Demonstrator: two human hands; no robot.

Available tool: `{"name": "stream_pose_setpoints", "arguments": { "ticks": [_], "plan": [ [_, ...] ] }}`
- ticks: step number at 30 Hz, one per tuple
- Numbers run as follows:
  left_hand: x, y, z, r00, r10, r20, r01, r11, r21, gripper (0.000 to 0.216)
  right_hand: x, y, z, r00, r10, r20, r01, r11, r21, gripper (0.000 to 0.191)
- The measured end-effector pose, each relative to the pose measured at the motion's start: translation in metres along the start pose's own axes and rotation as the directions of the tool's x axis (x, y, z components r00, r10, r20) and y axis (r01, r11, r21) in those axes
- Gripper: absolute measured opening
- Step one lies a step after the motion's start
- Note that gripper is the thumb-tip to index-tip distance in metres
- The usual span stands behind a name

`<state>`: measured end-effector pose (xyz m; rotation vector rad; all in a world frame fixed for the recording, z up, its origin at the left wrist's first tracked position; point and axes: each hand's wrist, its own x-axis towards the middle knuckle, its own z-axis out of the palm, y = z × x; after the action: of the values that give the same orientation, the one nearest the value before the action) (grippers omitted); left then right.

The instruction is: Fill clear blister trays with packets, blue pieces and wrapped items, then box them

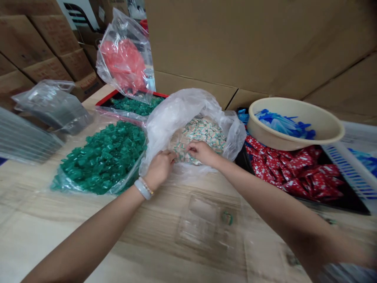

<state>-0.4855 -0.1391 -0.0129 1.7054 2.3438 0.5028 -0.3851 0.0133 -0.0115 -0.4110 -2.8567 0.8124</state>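
A white translucent plastic bag lies wide open on the table, heaped with small flat pieces printed in pale pink, white and green. At its front left edge is my left hand, fingers curled together; what they grip is hidden. My right hand reaches in over the pieces with thumb and fingers pinched, and anything between them is too small to make out. Nearer me sits a clear plastic tray with compartments, a small green item in one of them.
Left stands a clear bag of green wrapped pieces, with a red-rimmed tray behind. Clear plastic containers are stacked far left. Right are red packets, a cream basin of blue packets and a white basket. Cardboard boxes wall the back.
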Motion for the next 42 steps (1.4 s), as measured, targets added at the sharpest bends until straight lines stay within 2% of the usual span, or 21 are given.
{"name": "stream_pose_setpoints", "arguments": {
  "ticks": [4, 12, 15, 18, 22, 26, 29, 33, 38, 42],
  "plan": [
    [-0.004, 0.007, 0.005, 0.992, -0.022, 0.127, 0.014, 0.998, 0.058, 0.024, -0.012, 0.002, -0.004, 0.993, -0.015, 0.12, 0.035, 0.986, -0.163, 0.014],
    [-0.005, 0.014, 0.013, 0.998, -0.006, 0.063, 0.005, 1.0, 0.013, 0.029, -0.028, -0.016, -0.003, 0.981, -0.014, 0.192, 0.103, 0.879, -0.465, 0.019],
    [-0.01, 0.012, 0.015, 0.998, 0.053, 0.046, -0.054, 0.998, 0.017, 0.023, -0.029, -0.021, -0.001, 0.982, 0.003, 0.187, 0.091, 0.867, -0.49, 0.021],
    [-0.015, 0.007, 0.019, 0.993, 0.116, -0.008, -0.116, 0.993, -0.007, 0.021, -0.031, -0.023, 0.004, 0.989, 0.059, 0.136, 0.016, 0.868, -0.496, 0.022],
    [-0.017, 0.005, 0.027, 0.991, 0.113, -0.066, -0.119, 0.988, -0.099, 0.027, -0.031, -0.024, 0.01, 0.982, 0.162, 0.097, -0.1, 0.883, -0.458, 0.019],
    [-0.017, 0.009, 0.032, 0.989, 0.126, -0.074, -0.131, 0.989, -0.073, 0.028, -0.029, -0.024, 0.012, 0.981, 0.181, 0.076, -0.131, 0.891, -0.435, 0.02],
    [-0.018, 0.01, 0.032, 0.989, 0.145, -0.038, -0.146, 0.989, -0.039, 0.027, -0.026, -0.021, 0.009, 0.986, 0.133, 0.099, -0.081, 0.907, -0.413, 0.021],
    [-0.021, 0.007, 0.028, 0.995, 0.055, -0.08, -0.067, 0.985, -0.158, 0.03, -0.013, -0.012, -0.003, 0.986, -0.027, 0.165, 0.075, 0.954, -0.289, 0.025],
    [-0.015, 0.002, 0.024, 0.995, -0.078, -0.069, 0.055, 0.955, -0.291, 0.03, 0.01, -0.006, -0.009, 0.912, -0.185, 0.366, 0.271, 0.942, -0.197, 0.026],
    [-0.01, 0.002, 0.022, 0.997, -0.079, 0.016, 0.08, 0.943, -0.324, 0.023, 0.019, -0.002, -0.004, 0.876, -0.237, 0.419, 0.324, 0.935, -0.148, 0.035]
  ]
}}
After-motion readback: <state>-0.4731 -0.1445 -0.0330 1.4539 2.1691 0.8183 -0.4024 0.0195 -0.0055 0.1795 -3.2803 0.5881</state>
